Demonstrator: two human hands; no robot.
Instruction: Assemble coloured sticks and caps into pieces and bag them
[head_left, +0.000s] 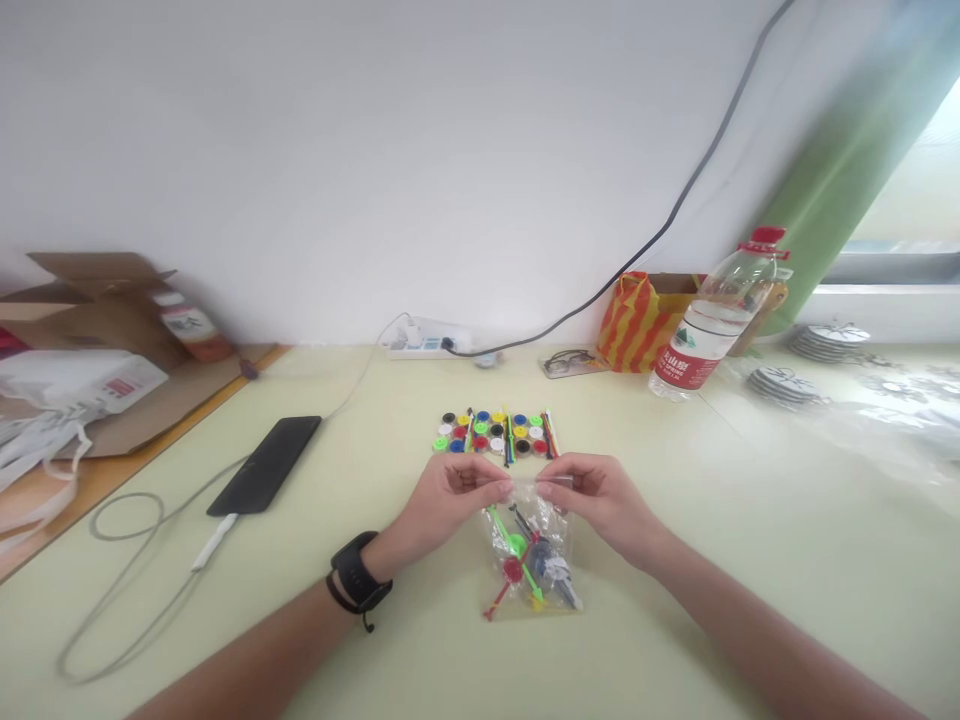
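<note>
My left hand point(457, 497) and my right hand point(600, 497) pinch the top edge of a clear plastic bag point(566, 535) between thumb and fingers, a short gap between them. Inside the bag lie several colourful plastic arrow spinners; a green spinner point(517, 545), a red one point(512, 570) and a dark one show through. Just beyond my fingertips, small round discs point(484, 416) in several colours sit in rows, with bundles of thin plastic arrows point(509, 440) among them. A black watch point(361, 572) is on my left wrist.
A black phone point(266, 465) charges on the table at left, its cable looping nearby. A cardboard box point(105, 320) stands far left. A power strip point(427, 340) lies by the wall. A large water bottle point(709, 325), striped bag point(637, 320) and stacked discs point(784, 387) are at right.
</note>
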